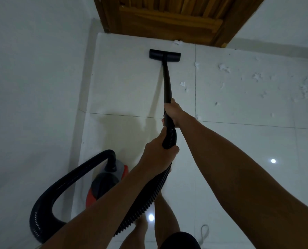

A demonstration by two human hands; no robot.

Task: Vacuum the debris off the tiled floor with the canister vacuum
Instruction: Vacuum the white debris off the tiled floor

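- The right hand (172,112) grips the black wand (167,81) high up, fingers wrapped around it; the left hand (158,153) holds the ribbed hose (146,198) just behind, where it joins the wand.
- The floor head (164,54) sits flat on the tiled floor (124,83), close to the wooden door (167,17) and just left of a tile joint.
- The debris (223,68) (white fluffy bits) lies mostly to the right of the head, scattered across the neighbouring tile, with one tuft (176,42) by the door's foot.
- To do this stroke well, I judge the head should stay flat on the tile and sweep rightward in slow overlapping passes, so the light fluff is drawn in rather than pushed along.
- The tuft at the door probably needs the head brought squarely up to the threshold.
- The canister (104,182) stands behind at the left by the wall; the looped hose looks slack enough to reach rightward without dragging it.
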